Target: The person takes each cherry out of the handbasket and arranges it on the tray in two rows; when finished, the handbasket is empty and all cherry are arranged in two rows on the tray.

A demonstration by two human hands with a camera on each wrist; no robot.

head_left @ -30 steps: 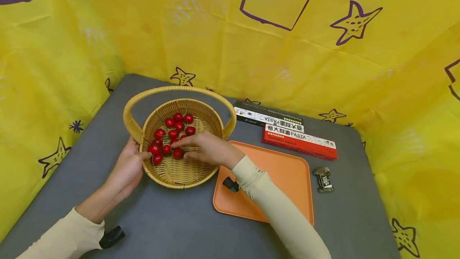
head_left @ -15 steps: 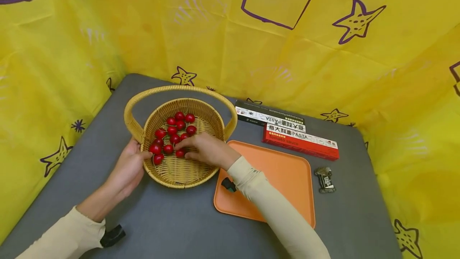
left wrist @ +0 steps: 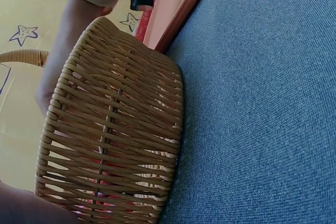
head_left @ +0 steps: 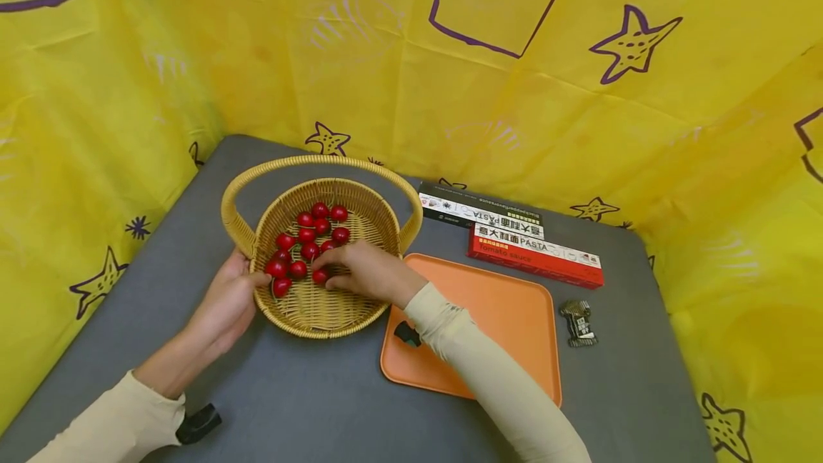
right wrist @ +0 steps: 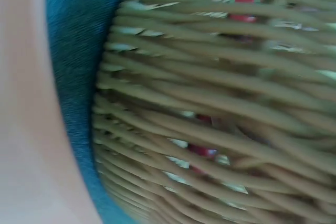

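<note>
A round wicker basket (head_left: 328,313) with a tall arched handle stands on the left of the table, several red cherries (head_left: 306,234) lying inside. My left hand (head_left: 228,299) grips its left rim, thumb over the edge. Reaching in from the right, my right hand (head_left: 366,270) pinches one cherry (head_left: 320,276) between thumb and forefinger near the basket floor; the other fingers are partly hidden. The left wrist view shows the woven outer wall of the basket (left wrist: 115,119). In the right wrist view, the basket wall (right wrist: 220,87) fills most of the frame, with red showing through gaps.
An orange tray (head_left: 495,327) lies right of the basket, under my right forearm. Behind it are a red pasta box (head_left: 534,256) and a black-and-white pasta box (head_left: 479,209). A small dark toy vehicle (head_left: 579,323) sits at the right. Yellow cloth (head_left: 360,56) hangs behind.
My right thumb and forefinger have drawn closer together around a cherry, and the hand has shifted slightly toward me. The left hand keeps its hold on the basket rim.
</note>
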